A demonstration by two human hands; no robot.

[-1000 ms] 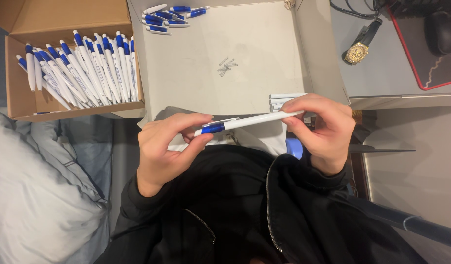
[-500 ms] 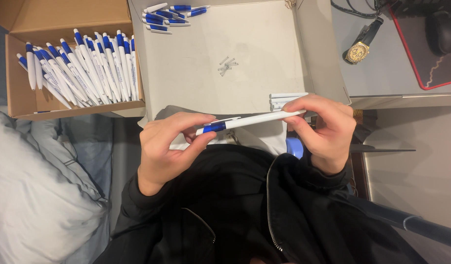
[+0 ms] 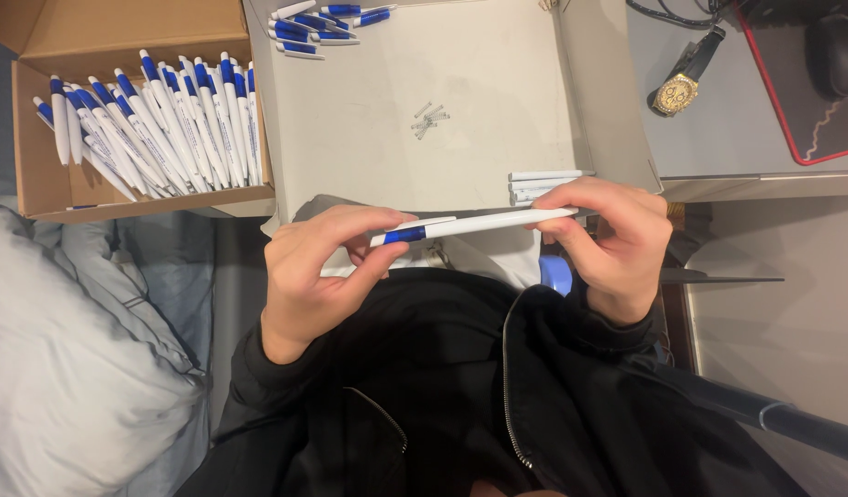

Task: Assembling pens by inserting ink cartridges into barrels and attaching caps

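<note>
There is one view only, from a camera on the person's head. It looks almost straight down, over the black jacket (image 3: 497, 387) at the bottom edge, and it is close to the white tray (image 3: 415, 101), which fills the upper middle. Left of the tray the cardboard box (image 3: 46, 184) reaches the top and left edges. Right of the tray a strip of grey table (image 3: 718, 138) shows. Just below the tray, both hands sit near the centre of the frame.

We see a white pen (image 3: 470, 225) with blue grip section (near its left end), lying almost level, slightly tilted, held above the lap, pinched at both ends.
</note>
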